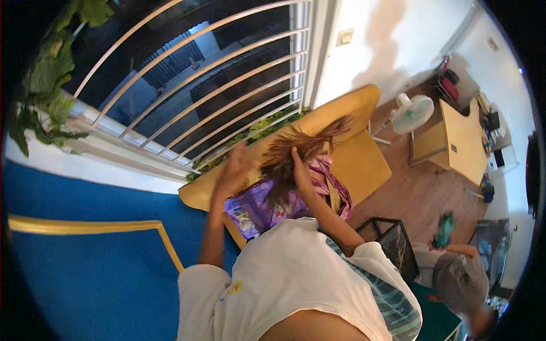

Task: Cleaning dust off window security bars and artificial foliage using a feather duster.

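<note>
My left hand (238, 172) is raised at the left of a bundle of brown, hair-like strands (283, 147), blurred, with its fingers apart and nothing in it. Against the bundle's right side rests my right hand (302, 172), fingers pointing away from me; whether it grips the strands cannot be made out. The strands fan out over a purple printed bag (256, 209) close to my body. A pink patterned part with a dark pink edge (347, 204) lies at the right. Beneath them is a tan wooden table (362, 164).
A barred window (204, 81) runs behind the table, with leaves (51, 81) at left. A blue panel with gold trim (85, 226) stands left. To the right are a white fan (411, 113), a desk (463, 140), a dark-framed stand (399, 247) and another person (460, 281) with a green object (444, 230).
</note>
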`<state>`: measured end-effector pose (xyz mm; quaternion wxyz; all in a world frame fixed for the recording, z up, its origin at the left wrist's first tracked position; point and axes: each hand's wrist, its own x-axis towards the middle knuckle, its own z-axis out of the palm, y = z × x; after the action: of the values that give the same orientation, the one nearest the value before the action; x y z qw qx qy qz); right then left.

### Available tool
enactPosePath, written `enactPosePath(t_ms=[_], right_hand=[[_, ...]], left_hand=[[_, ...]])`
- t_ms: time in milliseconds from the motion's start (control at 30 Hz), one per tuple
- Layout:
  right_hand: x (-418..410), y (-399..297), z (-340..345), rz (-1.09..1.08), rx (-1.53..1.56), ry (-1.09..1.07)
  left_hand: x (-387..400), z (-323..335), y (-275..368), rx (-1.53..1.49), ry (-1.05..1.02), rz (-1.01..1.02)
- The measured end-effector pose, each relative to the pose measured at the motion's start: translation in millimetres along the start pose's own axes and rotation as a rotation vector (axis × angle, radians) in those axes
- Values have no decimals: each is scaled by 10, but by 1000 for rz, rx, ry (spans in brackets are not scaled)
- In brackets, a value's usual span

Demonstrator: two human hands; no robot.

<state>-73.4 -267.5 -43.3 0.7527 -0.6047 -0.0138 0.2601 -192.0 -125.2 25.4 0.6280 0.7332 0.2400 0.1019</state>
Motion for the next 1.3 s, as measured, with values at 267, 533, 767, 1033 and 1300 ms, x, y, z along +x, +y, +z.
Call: enactPosePath(t_ms=[267,533,767,1033,1300], right_hand=[[-364,-269,538,172,-392,-630],[-309,-932,345,-1103,-826,-462],[-18,-1026,261,-500,-1255,-1260],[-133,-618,-88,-246,-1111,-1315],[-341,-861,-292,-671,-1372,-1780]], left_hand=[[-660,73,-407,-5,339,81],[-1058,-25,-324,-2,478,162],[-1156,-243,-293,279,271,33],[-1361,-180,-417,352,140,-89],[-1487,-312,-80,753,-349,153]])
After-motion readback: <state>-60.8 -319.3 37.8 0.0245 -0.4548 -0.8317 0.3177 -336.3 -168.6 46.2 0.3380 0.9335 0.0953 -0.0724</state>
